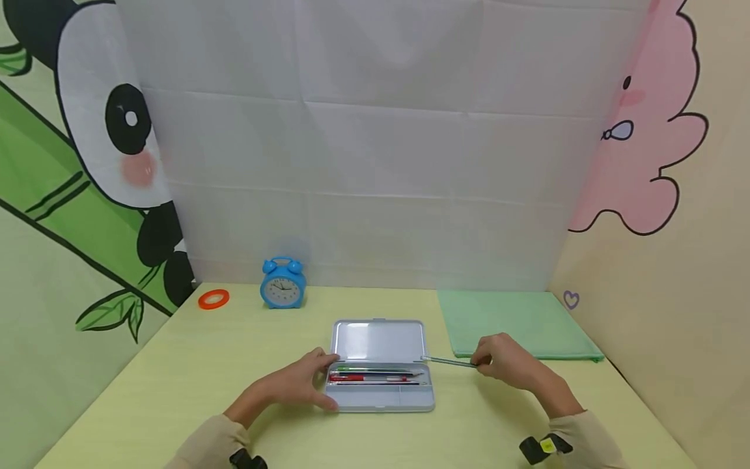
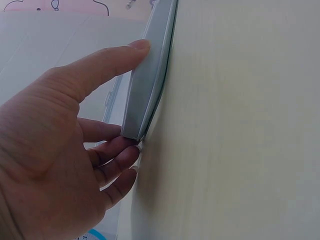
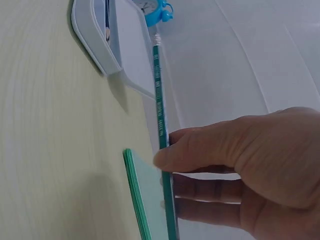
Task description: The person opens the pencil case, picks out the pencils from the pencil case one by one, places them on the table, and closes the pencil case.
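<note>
An open white pencil case (image 1: pixel 379 398) lies on the table with its lid folded back. Inside are a red pen (image 1: pixel 375 378) and several other slim writing tools. My left hand (image 1: pixel 299 381) holds the case's left end, thumb at the front corner and fingers at the back; in the left wrist view the thumb presses on its side wall (image 2: pixel 145 95). To the right of the case, my right hand (image 1: pixel 508 361) pinches a green pencil (image 3: pixel 159 100) between thumb and fingers. The pencil's eraser end points left, over the lid's right edge; its other end is out of sight.
A blue alarm clock (image 1: pixel 282 286) and an orange ring-shaped roll (image 1: pixel 213 299) stand at the back left of the yellow table (image 1: pixel 176 384). A flat green mat or folder (image 1: pixel 515 322) lies at the back right, close to my right hand. White sheeting (image 1: pixel 381 150) hangs behind.
</note>
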A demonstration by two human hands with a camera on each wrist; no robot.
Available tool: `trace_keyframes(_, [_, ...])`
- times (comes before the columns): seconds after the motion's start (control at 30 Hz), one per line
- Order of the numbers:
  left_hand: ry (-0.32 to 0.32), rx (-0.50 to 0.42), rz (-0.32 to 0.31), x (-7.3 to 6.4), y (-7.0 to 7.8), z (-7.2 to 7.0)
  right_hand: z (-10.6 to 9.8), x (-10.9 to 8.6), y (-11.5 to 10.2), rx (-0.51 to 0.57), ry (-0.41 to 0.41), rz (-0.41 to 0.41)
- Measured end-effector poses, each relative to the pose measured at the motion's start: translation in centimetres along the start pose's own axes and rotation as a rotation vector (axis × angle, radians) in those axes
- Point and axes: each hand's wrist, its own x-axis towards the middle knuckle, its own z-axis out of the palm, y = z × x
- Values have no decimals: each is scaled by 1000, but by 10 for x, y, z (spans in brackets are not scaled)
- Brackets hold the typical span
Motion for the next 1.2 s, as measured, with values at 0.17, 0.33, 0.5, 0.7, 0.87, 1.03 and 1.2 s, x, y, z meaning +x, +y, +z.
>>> trace_keyframes(0.17, [1,-2,14,2,-2,0,-10,-15,19,8,-68,58])
trace_keyframes(0.33, [16,6,22,3,-3,-1,-14,-22,35,41,-96,86])
trace_keyframes(0.5, [19,0,4,4,-2,-1,-13,-25,44,56,-74,124])
trace_keyframes(0.7, [-3,14,-19,4,-2,2,-6,-26,52,23,-64,169])
trace_keyframes(0.87, [10,6,-16,4,-2,2,-5,-26,55,1,-54,173])
trace_keyframes(1.03, [9,6,-17,3,-3,2,-3,-26,61,-16,-49,176])
trace_keyframes(1.2, [5,11,-12,3,-3,2,3,-25,68,-46,-33,158])
